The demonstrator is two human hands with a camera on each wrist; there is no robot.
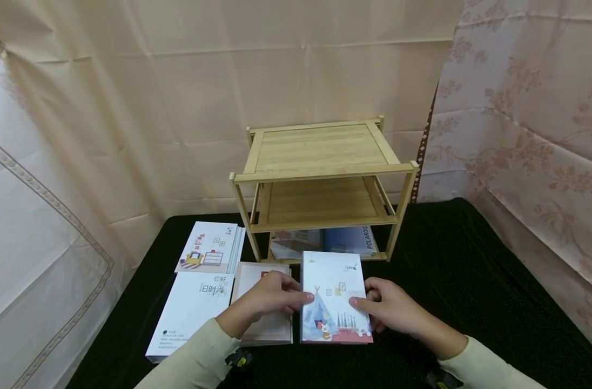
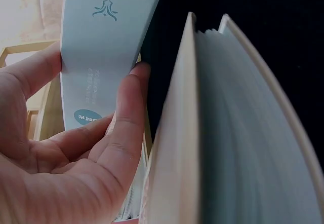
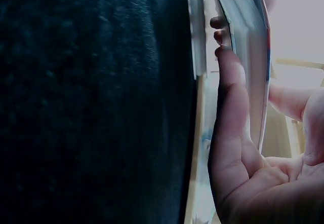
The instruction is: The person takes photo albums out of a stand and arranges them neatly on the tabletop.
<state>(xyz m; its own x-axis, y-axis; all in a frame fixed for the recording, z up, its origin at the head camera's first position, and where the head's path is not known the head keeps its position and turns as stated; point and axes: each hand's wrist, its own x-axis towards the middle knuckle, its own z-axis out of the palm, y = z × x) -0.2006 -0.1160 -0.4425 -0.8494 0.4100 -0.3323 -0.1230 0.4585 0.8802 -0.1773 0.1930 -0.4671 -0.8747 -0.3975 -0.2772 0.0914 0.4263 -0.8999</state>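
A white book (image 1: 332, 275) with a blue tent drawn on its cover is held between both hands, just in front of the wooden rack. At its left edge my left hand (image 1: 276, 294) pinches it, thumb on the cover; the left wrist view shows that hand's fingers around the pale spine (image 2: 98, 46). My right hand (image 1: 395, 305) grips the opposite edge, thumb on top. In the right wrist view, fingers curl beneath the book (image 3: 253, 57) and its page edges face the camera. Partly under my left hand and forearm lies a pale pinkish book (image 1: 269, 327).
A two-tier-topped wooden rack (image 1: 320, 148) stands behind the hands, with books including a blue one (image 1: 344, 240) on its lowest level. On the left, a stack of white books (image 1: 208, 246) lies behind another white book (image 1: 191, 308). Black cloth (image 1: 451, 259) covers the table; curtains surround it.
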